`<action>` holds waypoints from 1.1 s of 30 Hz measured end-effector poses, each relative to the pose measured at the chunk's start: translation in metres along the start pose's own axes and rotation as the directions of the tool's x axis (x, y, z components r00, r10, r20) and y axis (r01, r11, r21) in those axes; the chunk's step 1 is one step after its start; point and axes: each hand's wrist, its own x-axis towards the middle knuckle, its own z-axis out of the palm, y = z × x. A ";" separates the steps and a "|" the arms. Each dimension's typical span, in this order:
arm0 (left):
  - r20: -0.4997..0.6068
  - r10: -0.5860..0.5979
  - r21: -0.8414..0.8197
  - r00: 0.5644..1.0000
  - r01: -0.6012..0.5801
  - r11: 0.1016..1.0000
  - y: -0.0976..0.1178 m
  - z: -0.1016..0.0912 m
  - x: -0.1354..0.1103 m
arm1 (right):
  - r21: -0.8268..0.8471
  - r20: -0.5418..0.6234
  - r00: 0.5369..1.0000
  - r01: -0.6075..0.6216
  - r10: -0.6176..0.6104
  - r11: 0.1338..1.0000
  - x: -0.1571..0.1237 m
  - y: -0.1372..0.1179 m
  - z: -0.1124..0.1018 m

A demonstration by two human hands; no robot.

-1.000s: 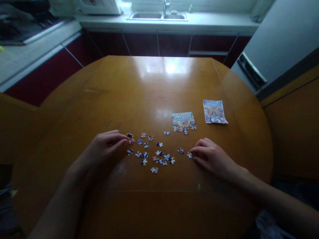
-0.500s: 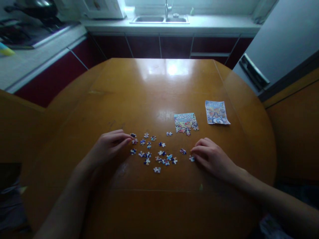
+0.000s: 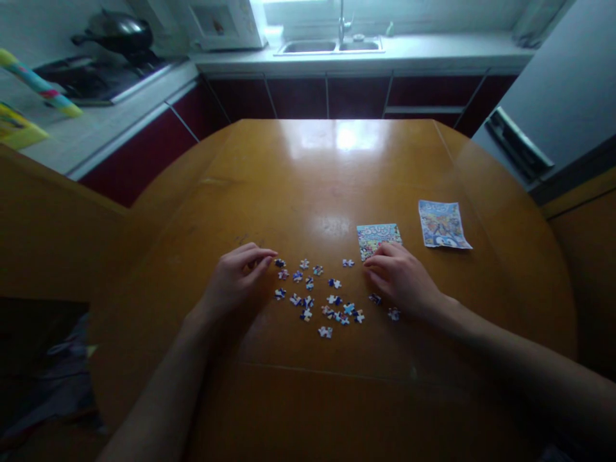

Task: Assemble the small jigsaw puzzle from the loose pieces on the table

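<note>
Covering the lower edge of the joined puzzle block (image 3: 378, 235), the right hand (image 3: 409, 276) has its fingers curled in towards the thumb, and from where I stand I can't tell whether they pinch a piece or simply touch the cardboard. The block lies flat on the bench (image 3: 298, 186), to the right of the scattered loose pieces (image 3: 349, 308), its upper part showing lettering and its lower part hidden under the knuckles. Over on the other side, the left hand (image 3: 238, 273) keeps low, thumb and forefinger drawn near each other just beside a dark piece (image 3: 280, 263); whether the tips meet, or touch that piece, I can't make out. One single piece (image 3: 348, 263) sits apart, near the block's left side, and another piece (image 3: 394, 314) lies below the right wrist. Further right, clear of both hands, a creased picture sheet (image 3: 443, 224) bears a similar design. I'd judge the step in hand to be work at the block's lower edge, with a good many pieces not yet joined. To my mind, the next move calls for a light touch there: any piece set against that edge needs turning to match its neighbours, then pressing straight down, while the block is steadied so that it doesn't skid or come apart.
</note>
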 end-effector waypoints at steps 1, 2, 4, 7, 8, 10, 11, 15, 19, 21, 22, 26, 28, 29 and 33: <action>-0.006 -0.001 0.001 1.000 0.001 1.000 -0.001 0.001 0.000 | -0.023 0.003 1.000 -0.002 0.002 1.000 0.005 -0.002 0.003; -0.010 -0.002 0.002 1.000 0.002 1.000 -0.001 0.001 -0.001 | -0.047 0.007 1.000 -0.002 0.003 0.999 0.010 -0.003 0.006; -0.015 -0.006 -0.003 1.000 0.006 1.000 -0.002 0.002 -0.001 | -0.090 0.014 1.000 0.001 0.001 0.996 0.019 -0.008 0.011; -0.014 -0.010 -0.017 1.000 0.009 1.000 -0.002 0.003 -0.002 | -0.114 0.017 1.000 0.018 -0.017 0.993 0.029 -0.017 0.020; -0.010 -0.009 -0.021 1.000 0.009 1.000 -0.002 0.003 -0.003 | -0.111 0.016 1.000 0.028 -0.027 0.993 0.032 -0.021 0.023; 0.003 -0.007 -0.027 1.000 0.007 1.000 -0.001 0.004 -0.003 | -0.090 0.018 0.998 0.054 -0.053 0.994 0.037 -0.028 0.029; 0.005 -0.008 -0.030 1.000 0.009 1.000 -0.001 0.004 -0.003 | -0.080 0.019 0.998 0.067 -0.065 0.995 0.039 -0.032 0.032; 0.004 -0.014 -0.040 1.000 0.014 0.999 0.000 0.004 -0.004 | -0.056 0.030 0.994 0.110 -0.109 0.992 0.048 -0.043 0.041; 0.006 -0.019 -0.038 1.000 0.019 0.999 0.000 0.005 -0.005 | -0.003 0.061 0.986 0.154 -0.154 0.988 0.054 -0.045 0.047; 0.007 -0.021 -0.036 1.000 0.021 0.999 0.000 0.005 -0.005 | 0.016 0.069 0.981 0.182 -0.183 0.983 0.055 -0.043 0.048; 0.006 -0.020 -0.037 1.000 0.020 0.999 -0.001 0.005 -0.005 | 0.023 0.071 0.978 0.192 -0.194 0.981 0.056 -0.042 0.049; 0.014 -0.006 -0.046 1.000 0.007 0.999 -0.002 0.005 -0.006 | 0.076 0.077 0.973 0.213 -0.219 0.974 0.056 -0.037 0.048; 0.013 -0.002 -0.048 1.000 0.003 0.999 -0.002 0.005 -0.005 | 0.093 0.077 0.973 0.208 -0.216 0.974 0.056 -0.036 0.047; 0.013 -0.001 -0.046 1.000 0.002 0.999 -0.002 0.005 -0.005 | 0.088 0.072 0.976 0.198 -0.205 0.976 0.055 -0.036 0.046; 0.016 -0.003 -0.031 1.000 0.004 1.000 -0.002 0.005 -0.005 | 0.017 0.061 0.988 0.138 -0.138 0.990 0.054 -0.040 0.047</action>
